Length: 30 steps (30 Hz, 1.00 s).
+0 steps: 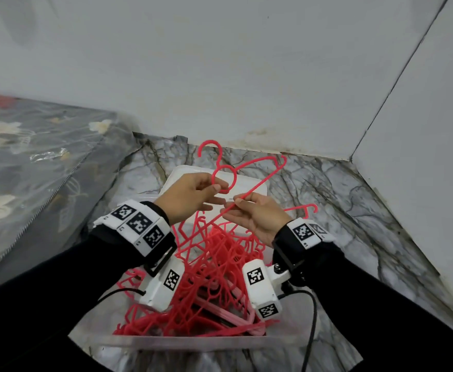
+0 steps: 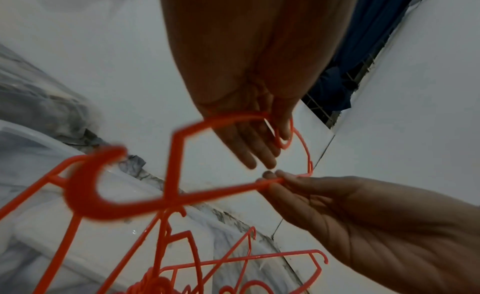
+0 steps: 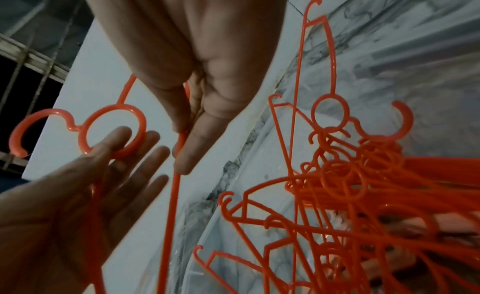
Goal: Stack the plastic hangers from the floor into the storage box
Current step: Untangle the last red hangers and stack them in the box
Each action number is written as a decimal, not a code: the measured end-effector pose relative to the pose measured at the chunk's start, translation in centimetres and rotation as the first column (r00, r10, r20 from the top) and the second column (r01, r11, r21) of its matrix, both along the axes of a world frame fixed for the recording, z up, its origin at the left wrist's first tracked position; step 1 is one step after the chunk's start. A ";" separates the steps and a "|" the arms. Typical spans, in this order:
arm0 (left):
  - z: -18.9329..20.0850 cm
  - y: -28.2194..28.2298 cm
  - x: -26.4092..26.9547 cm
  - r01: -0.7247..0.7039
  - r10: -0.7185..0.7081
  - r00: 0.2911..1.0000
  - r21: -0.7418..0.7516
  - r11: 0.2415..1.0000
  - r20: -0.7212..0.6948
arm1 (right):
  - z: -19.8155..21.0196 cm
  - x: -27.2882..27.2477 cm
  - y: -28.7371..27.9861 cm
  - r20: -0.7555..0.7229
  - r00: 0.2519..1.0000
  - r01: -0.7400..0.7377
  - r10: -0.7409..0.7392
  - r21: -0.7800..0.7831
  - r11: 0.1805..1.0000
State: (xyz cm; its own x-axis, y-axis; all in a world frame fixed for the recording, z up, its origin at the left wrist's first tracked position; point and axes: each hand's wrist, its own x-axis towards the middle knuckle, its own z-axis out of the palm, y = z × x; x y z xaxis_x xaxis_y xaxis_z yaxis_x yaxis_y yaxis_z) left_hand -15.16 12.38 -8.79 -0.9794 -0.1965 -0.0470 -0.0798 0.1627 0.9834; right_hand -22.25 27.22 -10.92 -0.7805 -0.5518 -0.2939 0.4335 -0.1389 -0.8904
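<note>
Overhead, hanger [image 1: 249, 181] between both hands' fingers [image 1: 214, 188], above box rim [image 1: 193, 340].

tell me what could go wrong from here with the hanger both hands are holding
The held red plastic hanger is only pinched: left hand at its ring, right hand on its bar, so it may slip. Its lower end reaches into the tangled red hanger pile in the clear plastic storage box and could snag others.
</note>
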 end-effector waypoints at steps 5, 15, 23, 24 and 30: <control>0.0 -1.2 -0.6 -0.219 0.207 0.968 -0.070 0.973 -0.143 | -1.8 -0.6 -0.3 -0.417 0.824 0.011 0.383 0.688 0.726; 0.2 -2.7 -0.4 -0.316 0.288 0.941 -0.153 0.936 -0.179 | -7.2 1.0 -1.8 -0.370 0.441 0.186 0.817 0.929 0.320; 1.0 -4.0 -0.3 -0.437 0.375 0.890 -0.246 0.865 -0.260 | -3.0 -1.0 -1.3 -0.684 0.583 0.223 0.438 0.653 0.724; 1.2 -4.4 -0.2 -0.453 0.385 0.882 -0.266 0.851 -0.271 | -2.1 -1.2 -0.9 -0.696 0.615 0.218 0.371 0.602 0.768; 1.6 -5.7 1.4 -0.371 0.289 0.929 -0.584 0.722 -0.233 | 2.5 -1.6 1.9 -0.698 0.709 0.222 0.093 0.347 0.911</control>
State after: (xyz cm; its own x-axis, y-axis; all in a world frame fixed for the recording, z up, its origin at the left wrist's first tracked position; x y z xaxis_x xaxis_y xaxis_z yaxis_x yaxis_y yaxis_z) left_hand -13.72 6.66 -7.19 -0.8367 -0.4541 0.3062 -0.1347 0.7125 0.6886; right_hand -23.82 29.10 -8.40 -0.8726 -0.4579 0.1697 -0.3189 0.2710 -0.9082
